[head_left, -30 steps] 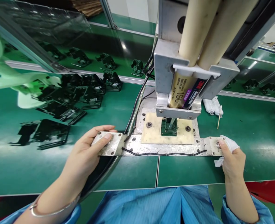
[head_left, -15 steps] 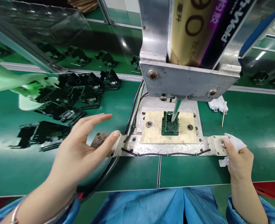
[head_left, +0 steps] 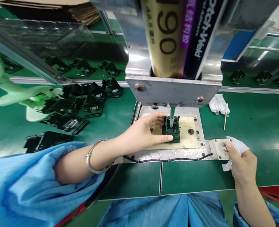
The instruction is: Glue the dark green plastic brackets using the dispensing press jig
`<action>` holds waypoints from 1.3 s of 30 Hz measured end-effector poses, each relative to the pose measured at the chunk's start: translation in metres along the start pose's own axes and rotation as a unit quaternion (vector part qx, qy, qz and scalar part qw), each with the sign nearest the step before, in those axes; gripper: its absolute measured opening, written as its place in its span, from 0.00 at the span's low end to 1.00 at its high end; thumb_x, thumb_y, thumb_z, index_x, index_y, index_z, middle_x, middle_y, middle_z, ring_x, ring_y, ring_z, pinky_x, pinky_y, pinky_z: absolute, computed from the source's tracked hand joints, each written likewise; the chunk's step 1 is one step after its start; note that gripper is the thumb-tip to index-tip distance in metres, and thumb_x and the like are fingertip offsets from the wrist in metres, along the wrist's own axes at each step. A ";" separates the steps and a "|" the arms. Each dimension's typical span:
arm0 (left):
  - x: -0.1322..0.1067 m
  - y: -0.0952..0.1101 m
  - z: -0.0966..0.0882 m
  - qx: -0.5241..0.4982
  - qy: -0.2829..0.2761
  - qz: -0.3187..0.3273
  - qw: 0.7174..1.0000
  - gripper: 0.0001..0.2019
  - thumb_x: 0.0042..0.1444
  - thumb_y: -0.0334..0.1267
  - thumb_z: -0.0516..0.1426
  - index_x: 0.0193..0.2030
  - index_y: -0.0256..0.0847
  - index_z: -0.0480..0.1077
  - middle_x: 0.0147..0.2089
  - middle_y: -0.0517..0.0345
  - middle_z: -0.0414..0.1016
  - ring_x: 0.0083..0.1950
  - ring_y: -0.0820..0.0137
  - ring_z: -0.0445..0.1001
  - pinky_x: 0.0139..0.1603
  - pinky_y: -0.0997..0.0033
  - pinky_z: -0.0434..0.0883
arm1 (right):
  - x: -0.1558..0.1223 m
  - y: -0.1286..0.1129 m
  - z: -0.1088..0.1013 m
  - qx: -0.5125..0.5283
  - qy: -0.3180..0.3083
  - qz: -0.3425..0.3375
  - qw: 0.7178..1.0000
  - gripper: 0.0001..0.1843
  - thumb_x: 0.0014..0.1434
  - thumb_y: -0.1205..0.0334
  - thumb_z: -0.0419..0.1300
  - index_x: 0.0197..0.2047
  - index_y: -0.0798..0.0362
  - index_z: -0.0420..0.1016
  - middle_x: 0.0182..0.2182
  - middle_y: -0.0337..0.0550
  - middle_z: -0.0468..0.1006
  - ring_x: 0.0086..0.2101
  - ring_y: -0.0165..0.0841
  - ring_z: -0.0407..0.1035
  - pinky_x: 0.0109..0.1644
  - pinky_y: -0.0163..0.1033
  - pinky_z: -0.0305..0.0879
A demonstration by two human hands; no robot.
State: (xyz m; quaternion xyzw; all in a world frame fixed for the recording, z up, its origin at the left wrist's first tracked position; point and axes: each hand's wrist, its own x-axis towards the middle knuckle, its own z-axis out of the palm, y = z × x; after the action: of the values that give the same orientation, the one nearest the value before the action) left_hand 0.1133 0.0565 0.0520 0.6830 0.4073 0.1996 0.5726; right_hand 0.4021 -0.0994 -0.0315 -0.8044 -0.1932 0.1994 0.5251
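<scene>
A small dark plastic housing (head_left: 174,134) sits on the cream plate (head_left: 188,141) of a metal fixture. My left hand (head_left: 146,130) reaches in from the left and grips it, thumb at the near edge and fingers at the far left corner. The green nozzle (head_left: 172,117) of an adhesive dispenser comes down into the housing; its tip touches or nearly touches the inside. My right hand (head_left: 244,162) is closed around a white wipe (head_left: 241,146) at the fixture's right end, its thumb on the round metal button (head_left: 225,148).
Overhead, a metal bracket (head_left: 173,91) holds a gold-and-black adhesive cartridge (head_left: 169,41). More dark housings (head_left: 82,101) are piled at left beside a pale green fan (head_left: 30,97). White packets (head_left: 217,103) and a thin wooden stick (head_left: 225,119) lie at right. Housings line a belt behind.
My left hand has left the fixture's left end, moved right and closed on the housing under the nozzle. My right hand stays at the button with the wipe. The camera view has shifted slightly.
</scene>
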 end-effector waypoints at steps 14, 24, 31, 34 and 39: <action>-0.086 0.017 0.027 -0.172 -0.053 -0.062 0.982 0.25 0.45 0.38 0.71 0.51 0.45 0.72 0.51 0.53 0.76 0.52 0.63 0.75 0.46 0.71 0.76 | -0.027 0.017 -0.017 -0.021 0.116 -0.246 0.962 0.21 0.54 0.51 0.70 0.44 0.59 0.82 0.38 0.51 0.82 0.38 0.44 0.77 0.45 0.45 0.72; -0.115 0.014 0.047 0.026 0.007 0.309 0.951 0.35 0.45 0.29 0.72 0.60 0.46 0.66 0.52 0.53 0.76 0.57 0.64 0.74 0.62 0.71 0.73 | -0.129 -0.048 -0.031 -0.085 -0.314 -0.517 0.792 0.14 0.62 0.65 0.62 0.26 0.51 0.64 0.19 0.35 0.67 0.20 0.27 0.65 0.25 0.33 0.64; -0.116 0.020 0.054 0.016 -0.001 0.337 0.941 0.36 0.43 0.26 0.72 0.59 0.42 0.66 0.51 0.53 0.76 0.56 0.65 0.75 0.62 0.71 0.73 | -0.143 -0.055 -0.006 -0.035 -0.263 -0.575 0.774 0.14 0.66 0.69 0.53 0.27 0.51 0.66 0.18 0.36 0.67 0.18 0.30 0.61 0.23 0.39 0.52; -0.115 0.017 0.056 0.016 0.009 0.345 0.938 0.36 0.43 0.27 0.72 0.59 0.42 0.66 0.50 0.54 0.76 0.54 0.65 0.76 0.60 0.71 0.74 | -0.135 -0.063 -0.003 -0.042 -0.287 -0.593 0.751 0.08 0.64 0.72 0.55 0.33 0.54 0.70 0.20 0.38 0.70 0.20 0.30 0.64 0.23 0.39 0.51; -0.113 0.012 0.058 -0.001 0.028 0.341 0.940 0.33 0.45 0.25 0.71 0.58 0.41 0.67 0.50 0.53 0.77 0.54 0.65 0.75 0.60 0.70 0.74 | -0.126 -0.061 -0.008 -0.046 -0.261 -0.601 0.754 0.09 0.63 0.72 0.56 0.32 0.52 0.68 0.18 0.36 0.65 0.19 0.30 0.60 0.24 0.38 0.51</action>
State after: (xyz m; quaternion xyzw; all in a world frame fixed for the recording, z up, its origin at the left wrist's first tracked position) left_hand 0.0938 -0.0679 0.0702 0.7745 0.1659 0.4020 0.4593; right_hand 0.2940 -0.1483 0.0428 -0.4628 -0.7755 0.0357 0.4280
